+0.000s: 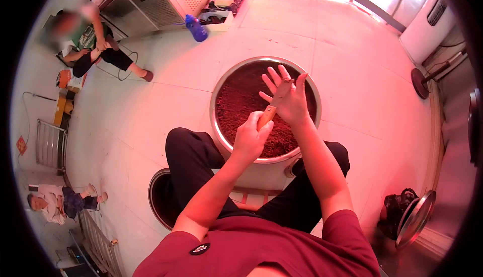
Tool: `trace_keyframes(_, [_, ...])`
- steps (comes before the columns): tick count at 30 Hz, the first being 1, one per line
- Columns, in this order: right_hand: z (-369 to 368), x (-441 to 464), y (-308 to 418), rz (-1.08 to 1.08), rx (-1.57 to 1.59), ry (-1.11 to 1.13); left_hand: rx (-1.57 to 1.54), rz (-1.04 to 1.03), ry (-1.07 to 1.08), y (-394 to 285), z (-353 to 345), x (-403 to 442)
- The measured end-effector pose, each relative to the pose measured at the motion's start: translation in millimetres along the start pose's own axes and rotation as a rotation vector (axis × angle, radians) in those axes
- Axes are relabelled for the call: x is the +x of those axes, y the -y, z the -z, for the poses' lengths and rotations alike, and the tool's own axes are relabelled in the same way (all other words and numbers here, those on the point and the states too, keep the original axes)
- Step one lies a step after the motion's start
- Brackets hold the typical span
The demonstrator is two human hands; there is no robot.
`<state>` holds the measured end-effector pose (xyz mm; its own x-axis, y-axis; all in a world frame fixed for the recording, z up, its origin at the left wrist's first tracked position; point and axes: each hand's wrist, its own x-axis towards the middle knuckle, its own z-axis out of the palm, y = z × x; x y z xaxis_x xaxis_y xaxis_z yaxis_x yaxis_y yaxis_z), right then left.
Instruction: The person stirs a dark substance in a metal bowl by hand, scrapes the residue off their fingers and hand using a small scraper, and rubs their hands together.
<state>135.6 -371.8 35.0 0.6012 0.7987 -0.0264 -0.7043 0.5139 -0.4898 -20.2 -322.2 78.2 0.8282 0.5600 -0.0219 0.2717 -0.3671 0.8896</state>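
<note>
My left hand point(251, 137) is wrapped round the wooden handle of a knife point(267, 117). The flat blade points up and to the right, lying against the palm of my right hand point(290, 98), whose fingers are spread. A bit of dark stuff sits at the blade's tip. Below both hands stands a large round metal basin point(215, 118), between my knees, holding dark red crumbly material point(242, 107).
A dark pot point(160, 201) stands beside my left leg. One person point(88, 40) sits at the upper left, another person point(63, 201) at the lower left. A blue bottle point(196, 28) stands by a metal cabinet point(151, 6). A round lid point(416, 219) leans at the lower right.
</note>
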Motion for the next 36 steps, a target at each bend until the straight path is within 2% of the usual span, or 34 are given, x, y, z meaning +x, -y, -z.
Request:
trace_keyframes(4, [0.2, 4.2, -12.3, -0.042, -0.061, 0.073, 0.050, -0.097, -0.107, 10.3, 5.5, 21.5])
trace_keyframes(6, [3.9, 5.6, -19.8, -0.071, -0.055, 0.108, 0.033, -0.051, -0.140, 14.8, 14.6, 34.6])
trace_keyframes(8, [11.5, 11.2, -28.4, 0.048, -0.639, 0.004, -0.060, 0.039, -0.159, 42.0, 24.7, 47.2])
trace_keyframes(9, [15.8, 14.0, -33.3, 0.112, -0.928, -0.049, -0.038, 0.074, -0.191, 34.0, 33.7, 41.0])
trace_keyframes(10, [19.0, 12.3, -32.9, 0.337, -1.433, -0.112, -0.023, 0.060, -0.182, 36.0, 43.0, 34.1])
trace_keyframes(13, [5.5, 1.4, -30.2, 0.338, -2.138, -0.257, 0.049, -0.001, -0.161, 25.8, 54.3, 4.0])
trace_keyframes(14, [6.9, 1.7, -33.6, 0.400, -2.143, -0.244, 0.076, -0.024, -0.158, 21.3, 56.5, -5.9])
trace_keyframes(17, [1.0, -1.3, -42.8, 0.403, -2.236, -0.206, 0.057, 0.063, -0.073, 18.9, 58.9, -25.1])
trace_keyframes(20, [0.6, 0.1, -55.3, 0.465, -2.283, -0.140, 0.080, 0.024, -0.110, 21.9, 57.4, -28.0])
trace_keyframes(28, [-5.3, 0.6, -65.1, 0.427, -2.400, -0.009, 0.226, -0.002, -0.214, 43.3, 68.6, -6.9])
trace_keyframes(31, [1.4, 1.7, -75.5, 0.430, -2.493, 0.020, 0.148, 0.030, -0.229, 42.2, 77.2, -1.4])
trace_keyframes(36, [0.5, 0.3, -78.3, 0.426, -2.508, 0.042, 0.198, 0.046, -0.112, 28.1, 72.3, -8.8])
